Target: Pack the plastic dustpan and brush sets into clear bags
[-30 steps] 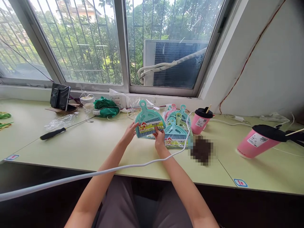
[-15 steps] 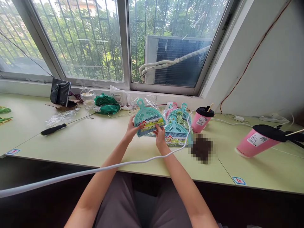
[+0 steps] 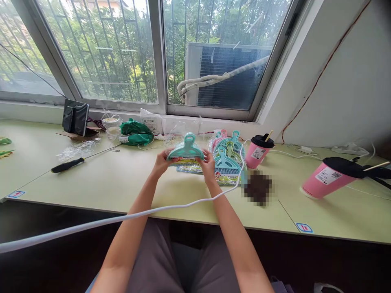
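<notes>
A teal mini dustpan and brush set (image 3: 186, 151), with a printed label along its lower edge, is held up between both hands. My left hand (image 3: 163, 163) grips its left end, fingers closed round the edge. At the other end, my right hand (image 3: 208, 164) is closed on it as well. Its handle points up and the pan is tipped, so the face looks foreshortened. Just right of my right hand lies a pile of similar sets: a light-blue one (image 3: 225, 165) in front, with green and pink ones behind. Part of another labelled set (image 3: 189, 168) shows beneath the held one.
A white cable (image 3: 171, 208) crosses in front of my forearms. Two pink cups (image 3: 258, 152) with black lids stand at right. A screwdriver-like tool with a black handle (image 3: 67, 165) lies at left, near green bundled material (image 3: 136, 133) and a black phone-like device (image 3: 75, 117) by the window.
The held dustpan set has tipped from facing me to a steep, foreshortened angle and sits slightly lower. My right hand has moved from its front label to its right end.
</notes>
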Tool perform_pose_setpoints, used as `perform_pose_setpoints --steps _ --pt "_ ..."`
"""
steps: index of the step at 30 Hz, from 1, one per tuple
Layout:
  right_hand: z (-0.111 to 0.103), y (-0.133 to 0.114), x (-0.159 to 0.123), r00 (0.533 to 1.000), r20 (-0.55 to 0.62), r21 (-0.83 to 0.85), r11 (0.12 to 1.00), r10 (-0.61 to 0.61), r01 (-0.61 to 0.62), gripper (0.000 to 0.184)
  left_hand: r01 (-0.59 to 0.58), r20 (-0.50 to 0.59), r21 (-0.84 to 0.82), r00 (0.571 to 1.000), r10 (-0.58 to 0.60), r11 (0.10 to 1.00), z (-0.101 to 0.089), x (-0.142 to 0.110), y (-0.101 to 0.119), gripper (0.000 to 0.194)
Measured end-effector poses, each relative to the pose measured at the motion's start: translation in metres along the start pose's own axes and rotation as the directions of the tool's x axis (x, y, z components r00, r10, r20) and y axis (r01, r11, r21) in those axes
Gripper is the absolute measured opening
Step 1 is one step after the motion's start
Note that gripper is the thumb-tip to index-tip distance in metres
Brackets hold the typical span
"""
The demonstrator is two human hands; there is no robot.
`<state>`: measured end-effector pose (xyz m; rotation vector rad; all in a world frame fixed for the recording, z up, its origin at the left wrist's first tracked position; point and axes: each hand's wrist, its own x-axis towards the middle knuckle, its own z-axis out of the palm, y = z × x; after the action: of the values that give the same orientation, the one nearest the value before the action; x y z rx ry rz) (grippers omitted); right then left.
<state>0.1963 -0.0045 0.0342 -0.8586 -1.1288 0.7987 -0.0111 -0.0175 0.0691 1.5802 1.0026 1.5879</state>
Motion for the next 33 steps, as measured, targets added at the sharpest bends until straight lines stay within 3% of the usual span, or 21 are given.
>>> perform_pose_setpoints --steps 4,9,11,15,21,25,29,33 --pt "-0.006 0.005 0.005 0.997 0.074 -0.026 0.999 0.034 -0.032 0.084 0.054 0.061 -0.037 0.997 -0.052 0.998 -0.005 -0.001 0.000 0.069" --pt "-0.010 0.007 0.006 0.938 0.340 -0.062 0.997 0.068 -0.050 0.094 0.112 0.098 -0.064 0.990 -0.106 0.992 -0.009 -0.001 -0.004 0.071" --pt "-0.011 0.008 0.007 0.924 0.373 -0.086 0.995 0.088 -0.060 0.097 0.132 0.111 -0.065 0.986 -0.124 0.989 -0.012 -0.001 -0.006 0.074" --pt "-0.012 0.010 0.007 0.945 0.311 -0.046 0.995 0.100 -0.091 0.096 0.157 0.145 -0.063 0.979 -0.146 0.986 -0.015 -0.001 -0.010 0.079" --pt "-0.010 0.007 0.003 0.970 0.197 0.081 0.984 0.140 -0.158 0.098 0.188 0.212 -0.192 0.966 -0.146 0.963 -0.014 -0.004 -0.008 0.068" --pt "-0.010 0.010 0.003 0.970 0.175 0.194 0.959 0.172 -0.205 0.081 0.230 0.241 -0.193 0.953 -0.181 0.954 -0.015 -0.006 -0.002 0.062" --pt "-0.013 0.016 0.006 0.960 0.181 0.263 0.930 0.214 -0.257 0.058 0.255 0.196 -0.163 0.955 -0.223 0.953 -0.020 -0.006 -0.002 0.061" --pt "-0.015 0.019 0.010 0.936 0.221 0.333 0.881 0.273 -0.336 0.052 0.229 0.216 -0.100 0.955 -0.203 0.968 -0.017 -0.007 0.004 0.061"
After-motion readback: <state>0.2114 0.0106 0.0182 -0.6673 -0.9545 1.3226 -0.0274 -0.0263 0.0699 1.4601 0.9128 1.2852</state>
